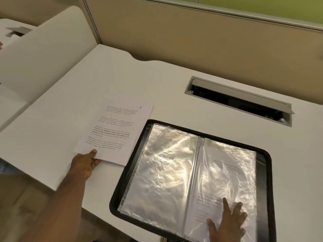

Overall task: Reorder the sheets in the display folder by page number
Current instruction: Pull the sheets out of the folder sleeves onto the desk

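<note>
Head view: desk carries the open display folder, with loose sheets just left of it. Right hand lies flat, fingers spread, on the right sleeve; left hand pinches the top sheet, probably page 3. Keep pressing the folder while stacking squarely.

Warm overhead light, harsh glare across the display folder sleeves, motion blur at left edge, wide-angle bending of the desk edges.
</note>
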